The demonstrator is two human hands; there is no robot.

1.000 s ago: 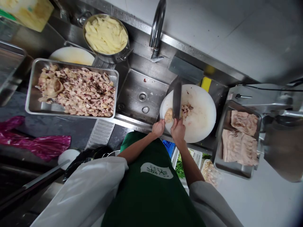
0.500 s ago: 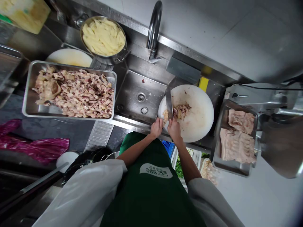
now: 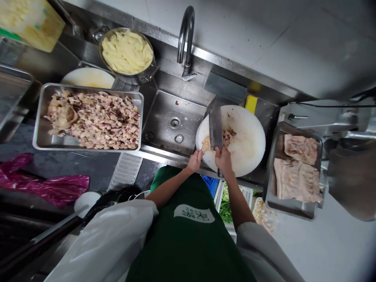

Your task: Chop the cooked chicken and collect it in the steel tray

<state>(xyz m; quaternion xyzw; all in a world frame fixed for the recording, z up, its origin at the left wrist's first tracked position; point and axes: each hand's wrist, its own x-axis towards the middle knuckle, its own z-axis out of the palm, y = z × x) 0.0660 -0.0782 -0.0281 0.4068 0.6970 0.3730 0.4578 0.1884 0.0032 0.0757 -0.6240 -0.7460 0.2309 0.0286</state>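
Note:
My right hand [image 3: 223, 159] is closed round the handle of a cleaver [image 3: 216, 128], whose broad blade stands over a piece of pale meat [image 3: 206, 143] on a round white chopping board [image 3: 246, 141]. My left hand [image 3: 195, 159] has its fingers curled on the meat at the board's near left edge. Chopped bits [image 3: 227, 136] lie just right of the blade.
A steel sink [image 3: 173, 117] with a tap [image 3: 185, 39] lies left of the board. A tray of chopped meat [image 3: 94, 117] and a pot of pale strips [image 3: 127, 49] stand further left. A tray of meat slabs [image 3: 296, 172] sits at the right.
The cleaver has lifted and shifted slightly right after coming down on the meat half a second ago. My left hand stays on the meat.

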